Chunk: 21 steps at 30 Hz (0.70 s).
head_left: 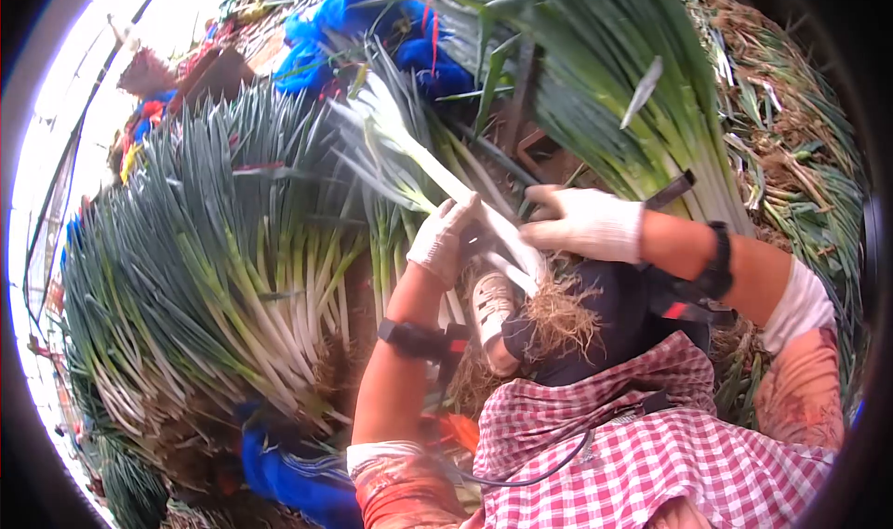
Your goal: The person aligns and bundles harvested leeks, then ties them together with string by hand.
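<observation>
My left hand (444, 238), in a whitish glove, is closed around the pale stems of a few green onions (510, 236). Their brown roots (561, 317) hang over my dark-clothed knee, and the leafy tops point up and to the left. Just right of the same stems, my right hand (581, 222), also gloved, has its thumb and fingers apart. Whether its fingertips touch the stems cannot be made out. Left of my hands stands a wide mass of green onions (279, 278), roots down.
Another large bunch (642, 111) leans at the upper right, near brown root and leaf debris (791, 148). Blue netting (349, 18) lies at the top, and more blue material (293, 478) at the lower left. My light shoe (491, 306) shows below my left hand.
</observation>
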Tool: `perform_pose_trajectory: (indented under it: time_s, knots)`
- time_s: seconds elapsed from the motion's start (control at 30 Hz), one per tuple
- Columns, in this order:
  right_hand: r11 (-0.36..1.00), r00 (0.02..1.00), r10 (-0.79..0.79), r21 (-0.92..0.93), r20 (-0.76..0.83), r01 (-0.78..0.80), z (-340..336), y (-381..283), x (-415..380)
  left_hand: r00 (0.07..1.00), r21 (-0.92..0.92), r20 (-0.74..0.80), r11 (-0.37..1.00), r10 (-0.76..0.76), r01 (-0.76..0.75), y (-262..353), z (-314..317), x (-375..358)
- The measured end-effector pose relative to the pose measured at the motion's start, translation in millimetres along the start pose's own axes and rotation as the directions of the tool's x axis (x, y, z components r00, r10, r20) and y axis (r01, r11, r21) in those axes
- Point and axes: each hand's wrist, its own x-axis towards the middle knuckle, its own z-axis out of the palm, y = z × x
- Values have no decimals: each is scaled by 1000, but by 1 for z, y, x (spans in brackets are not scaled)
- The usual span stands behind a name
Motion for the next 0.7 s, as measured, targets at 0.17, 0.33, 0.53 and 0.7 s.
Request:
perform_pose_trajectory:
  time_s: [0.17,0.33,0.53,0.7]
  knots:
    - [977,976,-201,57,-83,206,1,14,25,989,-194,67,974,133,-118,-7,14,26]
    - [974,962,-213,39,-173,223,-41,21,-34,1000,-424,-4,905,26,-25,-6,20,35]
    - [996,998,37,80,-50,-33,-68,58,-165,990,-697,3,710,139,-97,8,46,48]
    - [978,939,-38,-204,-343,-35,-64,158,-208,787,-485,309,800,534,-353,57,144,19]
